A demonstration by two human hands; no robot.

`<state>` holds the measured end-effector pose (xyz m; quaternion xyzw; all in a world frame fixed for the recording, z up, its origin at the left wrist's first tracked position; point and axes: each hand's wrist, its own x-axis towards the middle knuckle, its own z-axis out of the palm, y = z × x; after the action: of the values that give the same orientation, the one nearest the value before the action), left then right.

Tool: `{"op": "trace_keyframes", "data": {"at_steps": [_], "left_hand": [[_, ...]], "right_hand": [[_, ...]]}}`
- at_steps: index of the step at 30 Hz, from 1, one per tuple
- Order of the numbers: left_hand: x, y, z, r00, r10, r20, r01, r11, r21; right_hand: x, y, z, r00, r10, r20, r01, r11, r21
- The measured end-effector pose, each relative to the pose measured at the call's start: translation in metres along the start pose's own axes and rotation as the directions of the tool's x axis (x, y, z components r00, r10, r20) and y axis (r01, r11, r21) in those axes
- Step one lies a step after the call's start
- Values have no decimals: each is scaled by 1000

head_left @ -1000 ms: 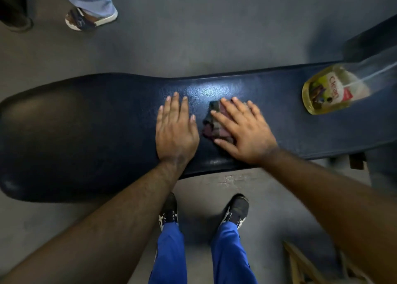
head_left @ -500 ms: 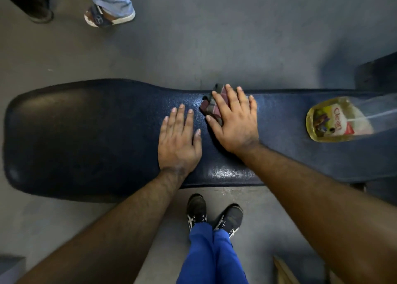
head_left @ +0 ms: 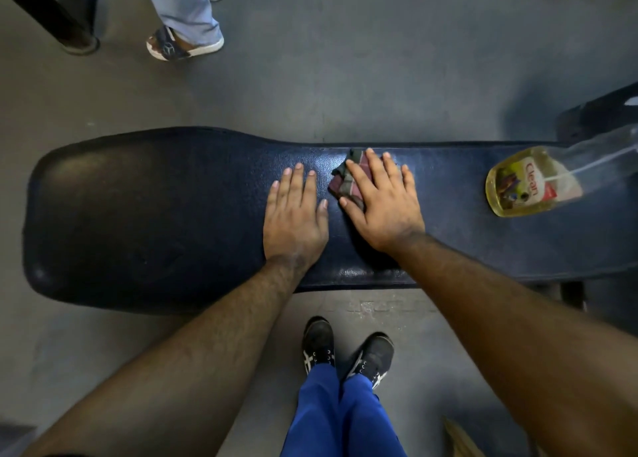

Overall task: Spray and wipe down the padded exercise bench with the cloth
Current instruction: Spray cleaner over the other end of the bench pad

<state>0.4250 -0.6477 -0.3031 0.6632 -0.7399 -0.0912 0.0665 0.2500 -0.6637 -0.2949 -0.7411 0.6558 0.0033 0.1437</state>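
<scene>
I see the bench [head_left: 155,215] running left to right across my view, its wider end at the left. My left hand [head_left: 295,220] lies flat on its middle. Just right of it, my right hand [head_left: 383,208] presses the cloth [head_left: 345,183] toward the bench's far edge. The spray bottle [head_left: 524,183] lies on its side near the right end. My shoes [head_left: 345,353] stand before the near edge; another person's foot [head_left: 179,45] stands beyond the far edge.

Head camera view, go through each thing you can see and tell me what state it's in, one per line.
left hand: flat, palm down on the bench, holding nothing
right hand: fingers straight, pressing the cloth
cloth: bunched, pinned against the bench
bench: dark padding, glossy around the hands
spray bottle: lying on its side on the bench, partly full of yellow liquid
</scene>
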Motion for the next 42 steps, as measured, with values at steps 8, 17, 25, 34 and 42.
{"op": "trace_keyframes", "data": {"at_steps": [8, 17, 25, 34, 42], "left_hand": [[2, 29, -31, 991, -100, 89, 113, 980, -163], [-25, 83, -83, 988, -3, 156, 39, 973, -227], [-11, 177, -107, 959, 109, 260, -39, 965, -258], [25, 240, -109, 980, 11, 200, 33, 976, -215], [43, 250, -97, 977, -131, 168, 168, 959, -230]], "right_hand": [[7, 1, -35, 982, 45, 185, -104, 941, 323], [-100, 16, -101, 876, 458, 151, -402, 520, 754], [-140, 95, -182, 574, 817, -56, -554, 438, 708], [-77, 153, -211, 818, 562, -121, -114, 365, 924], [-32, 168, -224, 981, 155, -119, 13, 557, 830]]}}
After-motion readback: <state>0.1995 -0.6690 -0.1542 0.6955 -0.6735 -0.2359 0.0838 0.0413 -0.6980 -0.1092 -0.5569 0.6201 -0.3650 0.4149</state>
